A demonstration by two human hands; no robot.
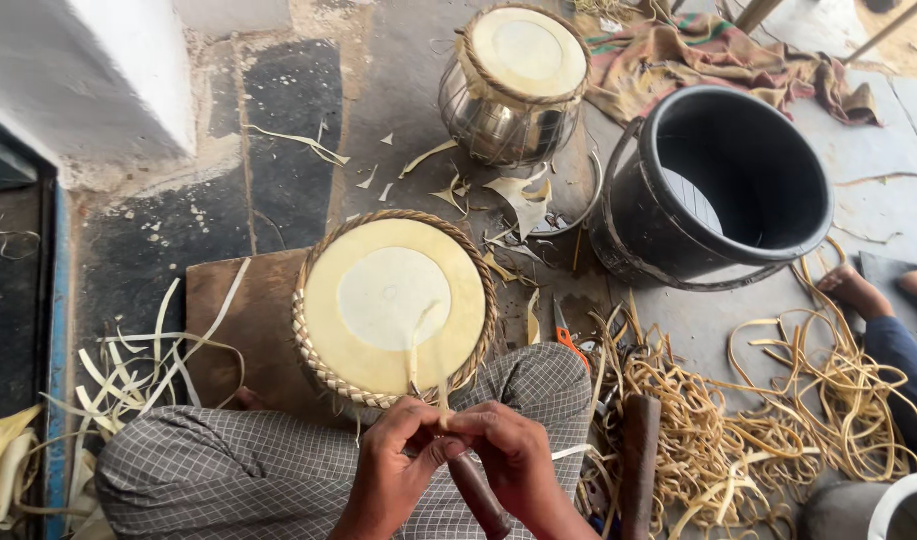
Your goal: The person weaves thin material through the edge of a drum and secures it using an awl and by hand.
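Both hands pinch a pale lacing strip at the near rim of a drum.

The fingers (pixel 449 425) of the left hand (pixel 394 470) and right hand (pixel 514 455) are closed together on the thin strip (pixel 419 350), which runs up over the cream drumhead (pixel 394 305); a dark wooden tool handle (pixel 479 495) sticks out beneath the right hand. The drum (pixel 394 310), edged with a braided rim (pixel 314 370), sits between the person's checked-cloth knees (pixel 229 470) on a wooden board (pixel 234 320) on the floor. Looking outward, a tangle of strips (pixel 739 440) lies to the right, with a black bucket (pixel 719 190) and a second drum (pixel 514 85) beyond. Judging by the grip, the narrow strip could slip or snap under a hard pull, and a stray tool point might nick the drumhead.
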